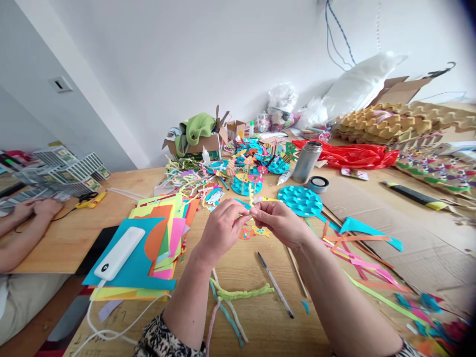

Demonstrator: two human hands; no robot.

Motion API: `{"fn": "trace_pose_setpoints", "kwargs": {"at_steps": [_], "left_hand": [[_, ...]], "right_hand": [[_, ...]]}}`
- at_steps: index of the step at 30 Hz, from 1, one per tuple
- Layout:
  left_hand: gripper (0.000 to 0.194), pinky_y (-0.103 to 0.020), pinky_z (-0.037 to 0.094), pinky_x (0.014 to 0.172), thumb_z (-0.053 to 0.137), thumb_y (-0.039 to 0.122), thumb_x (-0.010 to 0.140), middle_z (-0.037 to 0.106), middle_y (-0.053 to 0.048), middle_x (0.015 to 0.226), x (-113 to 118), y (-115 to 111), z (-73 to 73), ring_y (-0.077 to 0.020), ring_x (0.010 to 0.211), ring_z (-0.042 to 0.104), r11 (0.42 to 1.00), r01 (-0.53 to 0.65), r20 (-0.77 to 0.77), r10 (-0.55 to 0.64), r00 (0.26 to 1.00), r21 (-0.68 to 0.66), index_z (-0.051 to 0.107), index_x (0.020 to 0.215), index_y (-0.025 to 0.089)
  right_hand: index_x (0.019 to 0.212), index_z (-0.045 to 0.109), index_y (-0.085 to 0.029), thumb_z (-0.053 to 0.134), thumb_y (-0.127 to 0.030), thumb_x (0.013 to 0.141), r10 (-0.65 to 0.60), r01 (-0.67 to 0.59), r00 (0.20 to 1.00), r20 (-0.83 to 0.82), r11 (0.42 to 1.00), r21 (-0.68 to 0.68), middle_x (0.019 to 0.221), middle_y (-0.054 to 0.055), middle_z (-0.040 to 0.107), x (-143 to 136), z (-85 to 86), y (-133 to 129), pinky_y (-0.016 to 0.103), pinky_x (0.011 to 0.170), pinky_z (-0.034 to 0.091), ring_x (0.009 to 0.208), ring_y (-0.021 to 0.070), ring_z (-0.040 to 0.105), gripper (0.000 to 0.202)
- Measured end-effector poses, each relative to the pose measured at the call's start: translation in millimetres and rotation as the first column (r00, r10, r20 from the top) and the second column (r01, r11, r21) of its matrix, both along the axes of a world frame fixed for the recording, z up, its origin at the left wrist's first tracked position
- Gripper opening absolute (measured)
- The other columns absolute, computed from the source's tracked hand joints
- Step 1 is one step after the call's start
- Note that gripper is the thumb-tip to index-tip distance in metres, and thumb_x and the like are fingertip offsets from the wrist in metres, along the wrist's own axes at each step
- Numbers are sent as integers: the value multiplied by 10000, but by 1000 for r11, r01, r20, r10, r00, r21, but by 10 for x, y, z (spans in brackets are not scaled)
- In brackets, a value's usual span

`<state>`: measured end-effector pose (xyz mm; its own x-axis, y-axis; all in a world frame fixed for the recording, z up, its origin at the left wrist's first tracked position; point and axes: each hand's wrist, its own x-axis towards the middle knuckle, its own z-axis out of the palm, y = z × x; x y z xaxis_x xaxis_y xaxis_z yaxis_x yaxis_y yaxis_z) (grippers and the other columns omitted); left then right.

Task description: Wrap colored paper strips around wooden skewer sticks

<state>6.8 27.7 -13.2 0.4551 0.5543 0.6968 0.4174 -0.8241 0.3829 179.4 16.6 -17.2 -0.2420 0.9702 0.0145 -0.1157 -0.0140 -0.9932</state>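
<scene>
Over the middle of the table, my left hand [225, 223] and my right hand [280, 219] meet with fingertips pinched together. Between them they hold a pale yellow twisted strand [251, 195], whose curly end sticks up above the fingers. Its lower part is hidden by the fingertips. Just below the hands lie small spotted paper fish, one orange [246, 233] and one yellow [262, 231]. Behind stands a blue round piece [238, 185] with small decorations on it. Nearer to me are yellow-green strands [241, 293] crossing blue, white and pink ones, and a pen [275, 285].
Coloured paper sheets [134, 255] with a white power bank [119, 253] lie left. A grey flask [307, 161], its lid [318, 184], a blue dimpled disc [299, 200] and a utility knife [414, 195] are right. A co-worker's hands [39, 208] rest at far left.
</scene>
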Motion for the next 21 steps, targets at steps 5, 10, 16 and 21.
{"fn": "trace_pose_setpoints", "kwargs": {"at_steps": [5, 10, 16, 21], "left_hand": [[20, -295, 485, 734, 592, 202, 850, 640, -58, 826, -7, 1, 11, -170, 821, 602, 1000, 5, 30, -5, 1000, 8, 601, 845, 185], [37, -296, 483, 724, 575, 200, 861, 640, -58, 820, 6, 9, 0, -169, 814, 602, 1000, -22, 39, 21, 999, 11, 608, 853, 187], [49, -311, 488, 736, 587, 186, 845, 665, -68, 832, 5, 21, -15, -181, 812, 616, 1000, -30, 72, 29, 997, 4, 635, 850, 195], [70, -302, 484, 731, 569, 161, 850, 655, -59, 809, -6, 7, 3, -177, 803, 614, 999, -11, 73, 14, 997, -40, 624, 822, 193]], "right_hand": [[589, 569, -161, 698, -593, 669, 20, -25, 994, 108, 999, 43, 541, -26, 486, 32, 44, -22, 244, 506, 267, 522, 93, 375, 458], [641, 606, -165, 719, -574, 652, -89, 84, 992, 89, 995, 61, 558, -21, 506, -36, 53, -30, 242, 508, 301, 533, 99, 399, 425], [638, 589, -173, 779, -545, 580, -163, 164, 986, -46, 986, 21, 560, -36, 509, -133, 55, -32, 245, 515, 327, 521, 95, 410, 422], [643, 622, -163, 788, -493, 607, -140, 136, 979, -147, 990, -37, 576, -31, 537, -99, 69, -25, 245, 536, 348, 523, 87, 445, 371]]}}
